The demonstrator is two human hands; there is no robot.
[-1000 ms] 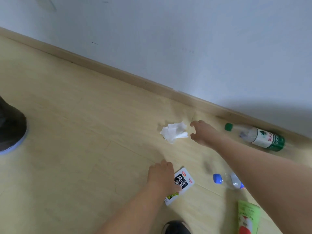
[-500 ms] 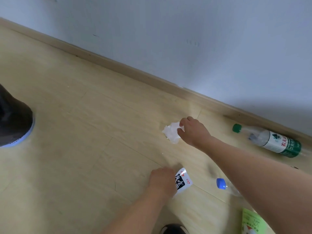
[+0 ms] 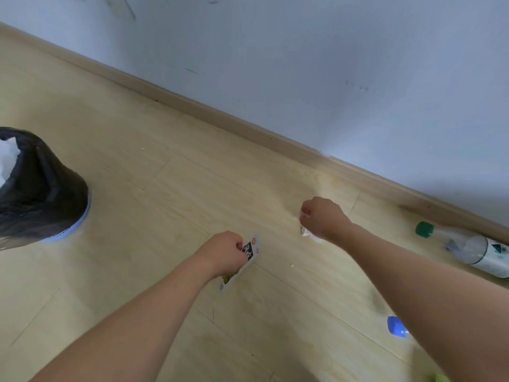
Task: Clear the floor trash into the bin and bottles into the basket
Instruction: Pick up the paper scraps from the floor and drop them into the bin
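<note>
Right hand (image 3: 321, 217) now fisted round tissue (image 3: 308, 233), wrapper (image 3: 242, 261) diagonal

Floor (image 3: 137, 271): pale yellow-beige wood-look planks with thin darker seams
Skirting board (image 3: 220, 117): light tan
Wall (image 3: 330, 64): white with a bluish cast — a few small dark scuffs
Bin liner (image 3: 41, 188): black, something white inside
Bin (image 3: 74, 228): light blue rim at the base
Snack packet (image 3: 249, 252): white, black panel with white characters, red mark, yellow-green patch
Tissue (image 3: 308, 234): white
Bottle by the wall (image 3: 468, 246): clear, green cap, white label with dark green mark
Second bottle (image 3: 395, 326): blue cap
</note>
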